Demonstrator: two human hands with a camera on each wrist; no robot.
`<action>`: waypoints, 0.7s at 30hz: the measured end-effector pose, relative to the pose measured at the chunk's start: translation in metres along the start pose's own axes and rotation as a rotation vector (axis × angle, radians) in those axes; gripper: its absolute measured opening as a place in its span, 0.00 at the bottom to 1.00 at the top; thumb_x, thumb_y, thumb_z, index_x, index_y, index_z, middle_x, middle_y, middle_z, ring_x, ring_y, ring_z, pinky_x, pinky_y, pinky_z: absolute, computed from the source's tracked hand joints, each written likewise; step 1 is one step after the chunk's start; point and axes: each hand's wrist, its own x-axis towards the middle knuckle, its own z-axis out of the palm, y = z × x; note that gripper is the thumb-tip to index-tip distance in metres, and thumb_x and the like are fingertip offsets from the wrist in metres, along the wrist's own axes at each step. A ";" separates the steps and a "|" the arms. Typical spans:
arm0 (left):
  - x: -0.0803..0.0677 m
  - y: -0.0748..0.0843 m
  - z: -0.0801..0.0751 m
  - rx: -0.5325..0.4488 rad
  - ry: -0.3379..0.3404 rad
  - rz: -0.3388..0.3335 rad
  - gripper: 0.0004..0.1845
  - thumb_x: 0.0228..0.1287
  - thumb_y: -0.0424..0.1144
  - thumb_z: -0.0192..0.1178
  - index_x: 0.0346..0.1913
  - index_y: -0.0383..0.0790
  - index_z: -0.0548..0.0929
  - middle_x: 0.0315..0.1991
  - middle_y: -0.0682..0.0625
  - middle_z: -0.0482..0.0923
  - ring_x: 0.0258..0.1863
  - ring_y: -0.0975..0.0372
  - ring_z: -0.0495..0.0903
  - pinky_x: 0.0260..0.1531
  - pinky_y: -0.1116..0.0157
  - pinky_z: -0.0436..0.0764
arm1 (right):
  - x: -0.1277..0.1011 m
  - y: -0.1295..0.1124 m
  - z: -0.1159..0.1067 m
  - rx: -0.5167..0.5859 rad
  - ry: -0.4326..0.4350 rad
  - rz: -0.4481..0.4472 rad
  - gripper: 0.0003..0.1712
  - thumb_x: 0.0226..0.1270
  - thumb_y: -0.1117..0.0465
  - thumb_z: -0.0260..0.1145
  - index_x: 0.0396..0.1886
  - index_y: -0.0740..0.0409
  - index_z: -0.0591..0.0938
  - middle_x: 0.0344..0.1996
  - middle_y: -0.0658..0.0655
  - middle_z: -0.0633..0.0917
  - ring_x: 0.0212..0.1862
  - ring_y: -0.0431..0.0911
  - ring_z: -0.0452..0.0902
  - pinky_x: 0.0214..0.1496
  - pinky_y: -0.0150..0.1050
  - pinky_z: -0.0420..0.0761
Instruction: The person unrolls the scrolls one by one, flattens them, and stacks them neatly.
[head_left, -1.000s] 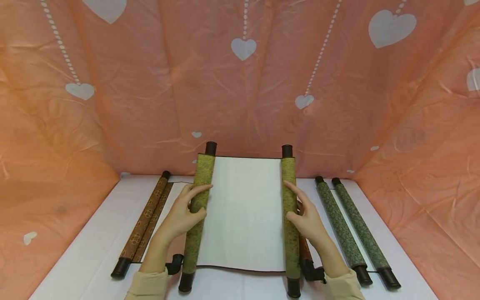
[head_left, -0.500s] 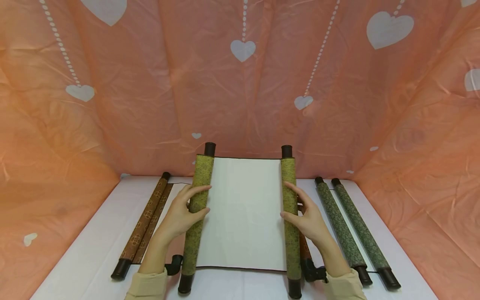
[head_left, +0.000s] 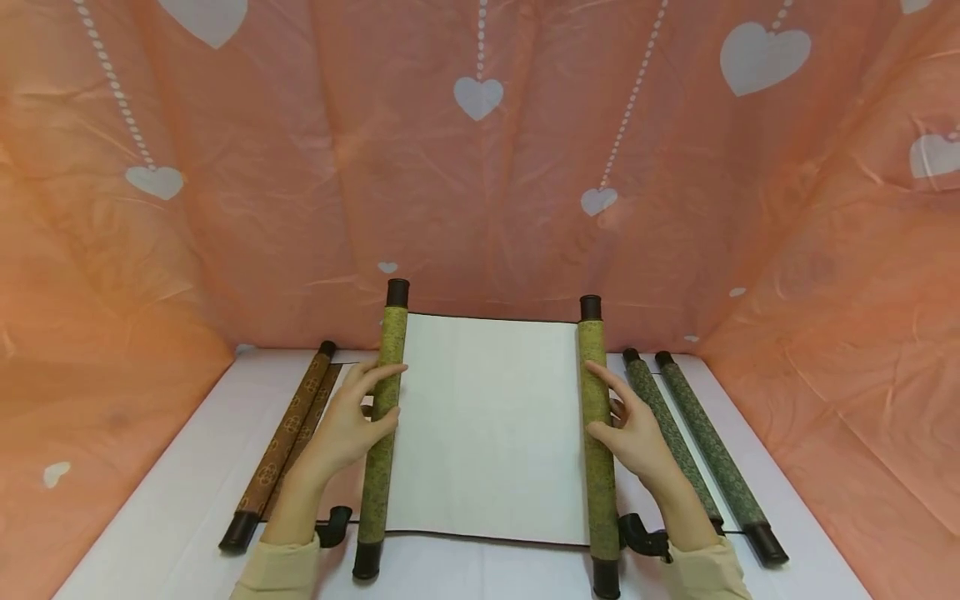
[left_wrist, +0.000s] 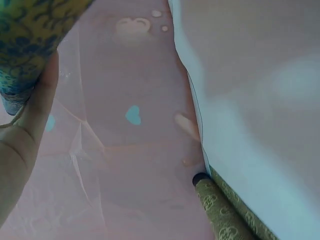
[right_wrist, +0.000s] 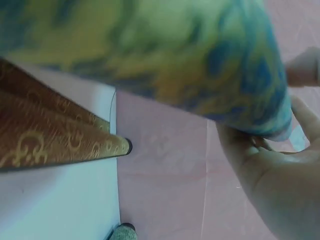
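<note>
Over a white table [head_left: 165, 496] backed by an orange heart-print curtain [head_left: 420, 183], a yellow-green scroll [head_left: 487, 425] is held unrolled.
Head: left hand [head_left: 352, 425] and right hand [head_left: 637, 433] each curl round one roller, the rollers wider apart than a second ago. Left wrist: hand against its roller. Right wrist: roller above a brown scroll [right_wrist: 65, 137].

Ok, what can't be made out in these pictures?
Head: much of the brown scroll, hidden behind the yellow-green scroll.
Left wrist: fingertips of the left hand, hidden behind that scroll.
Right wrist: that scroll's pattern, blurred up close; the dark green scroll, mostly cut off by the bottom edge.
</note>
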 end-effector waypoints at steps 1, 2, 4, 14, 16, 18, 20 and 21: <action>0.000 -0.001 -0.002 -0.002 -0.003 -0.008 0.32 0.68 0.25 0.64 0.73 0.46 0.75 0.77 0.31 0.54 0.73 0.33 0.62 0.55 0.38 0.79 | 0.000 0.001 -0.001 0.004 0.000 0.012 0.48 0.63 0.81 0.58 0.82 0.49 0.65 0.81 0.63 0.57 0.72 0.65 0.65 0.40 0.40 0.74; -0.001 -0.002 -0.003 -0.004 -0.007 -0.017 0.32 0.68 0.25 0.63 0.73 0.47 0.75 0.78 0.31 0.53 0.74 0.33 0.60 0.56 0.37 0.78 | 0.001 0.002 -0.003 0.007 0.000 0.018 0.48 0.62 0.82 0.57 0.82 0.49 0.65 0.82 0.63 0.56 0.73 0.65 0.62 0.38 0.41 0.72; -0.001 -0.003 -0.006 -0.009 -0.017 -0.032 0.32 0.68 0.24 0.61 0.74 0.48 0.75 0.79 0.31 0.52 0.74 0.34 0.60 0.53 0.40 0.79 | 0.002 0.003 -0.005 -0.006 0.001 0.022 0.48 0.61 0.82 0.55 0.82 0.50 0.65 0.83 0.62 0.54 0.77 0.64 0.55 0.38 0.40 0.71; -0.003 -0.011 -0.012 0.019 -0.005 -0.004 0.33 0.66 0.27 0.67 0.73 0.48 0.76 0.76 0.32 0.57 0.72 0.33 0.62 0.49 0.39 0.80 | 0.004 0.012 0.001 -0.035 0.003 -0.004 0.49 0.64 0.71 0.75 0.82 0.48 0.64 0.81 0.61 0.57 0.75 0.64 0.63 0.52 0.31 0.78; -0.004 -0.012 -0.012 0.038 -0.012 -0.013 0.34 0.64 0.32 0.73 0.73 0.49 0.76 0.76 0.32 0.57 0.73 0.32 0.60 0.54 0.36 0.78 | 0.004 0.014 0.003 -0.066 0.015 -0.023 0.48 0.64 0.72 0.74 0.81 0.49 0.65 0.80 0.61 0.59 0.73 0.61 0.65 0.52 0.31 0.77; -0.005 -0.013 -0.013 0.052 -0.021 -0.020 0.36 0.63 0.35 0.75 0.73 0.50 0.75 0.77 0.32 0.55 0.73 0.31 0.60 0.52 0.40 0.79 | 0.004 0.016 0.004 -0.096 0.031 -0.045 0.47 0.65 0.72 0.73 0.81 0.49 0.66 0.79 0.61 0.61 0.70 0.58 0.67 0.52 0.32 0.76; -0.005 -0.014 -0.015 0.055 -0.028 -0.022 0.36 0.63 0.36 0.75 0.74 0.51 0.75 0.79 0.32 0.54 0.74 0.32 0.60 0.50 0.45 0.79 | 0.004 0.017 0.003 -0.131 0.050 -0.051 0.46 0.66 0.72 0.73 0.80 0.47 0.67 0.78 0.59 0.64 0.67 0.54 0.69 0.52 0.33 0.76; -0.006 -0.015 -0.017 0.056 -0.032 -0.021 0.36 0.64 0.35 0.74 0.74 0.51 0.75 0.79 0.32 0.54 0.75 0.33 0.60 0.49 0.47 0.79 | 0.003 0.018 0.003 -0.143 0.058 -0.047 0.46 0.66 0.71 0.73 0.80 0.46 0.67 0.76 0.59 0.67 0.64 0.53 0.71 0.50 0.35 0.77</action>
